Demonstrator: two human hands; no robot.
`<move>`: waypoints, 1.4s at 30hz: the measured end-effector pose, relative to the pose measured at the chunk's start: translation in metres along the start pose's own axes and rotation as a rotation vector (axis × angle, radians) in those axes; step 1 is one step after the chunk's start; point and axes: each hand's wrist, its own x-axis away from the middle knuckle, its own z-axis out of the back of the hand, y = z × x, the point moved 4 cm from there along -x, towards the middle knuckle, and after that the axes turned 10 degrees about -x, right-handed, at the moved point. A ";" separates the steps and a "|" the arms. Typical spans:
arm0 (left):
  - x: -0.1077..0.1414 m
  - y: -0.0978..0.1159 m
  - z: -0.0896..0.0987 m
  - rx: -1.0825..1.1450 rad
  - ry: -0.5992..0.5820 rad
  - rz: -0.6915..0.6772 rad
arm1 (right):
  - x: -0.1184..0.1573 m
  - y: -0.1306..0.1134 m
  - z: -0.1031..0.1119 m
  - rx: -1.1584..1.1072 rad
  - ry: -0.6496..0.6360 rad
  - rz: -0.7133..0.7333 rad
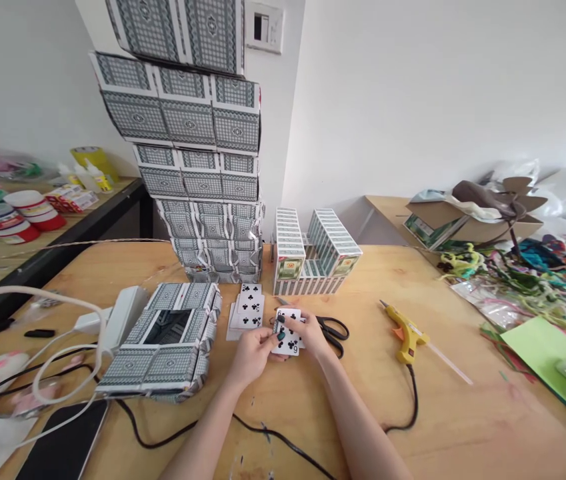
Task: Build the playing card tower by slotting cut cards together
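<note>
Between both hands is a small stack of playing cards [290,337], with a six of clubs on top. My left hand [254,353] pinches its left edge. My right hand [314,335] is closed on its upper right side. Just left of them, more playing cards [250,307] lie overlapping on the table, a five of clubs among them. Black-handled scissors [335,330] rest beside my right hand, their blades mostly hidden. Left of my hands lies a flat structure of folded cards [163,363] with a square opening.
A tall card tower [190,123] stands behind the hands, beside a block of card boxes [290,248]. A yellow glue gun [409,337] lies right, its cable crossing the table [443,420]. Cables and a power strip [125,320] are left; an open carton [437,217] and coloured scraps are right.
</note>
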 end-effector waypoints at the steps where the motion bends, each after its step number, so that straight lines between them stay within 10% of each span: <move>1: 0.001 0.000 -0.003 -0.008 0.001 0.002 | 0.000 0.001 0.000 0.007 0.000 -0.037; 42: 0.004 0.003 -0.006 -0.129 0.174 -0.096 | 0.001 0.005 -0.008 -0.125 0.049 -0.064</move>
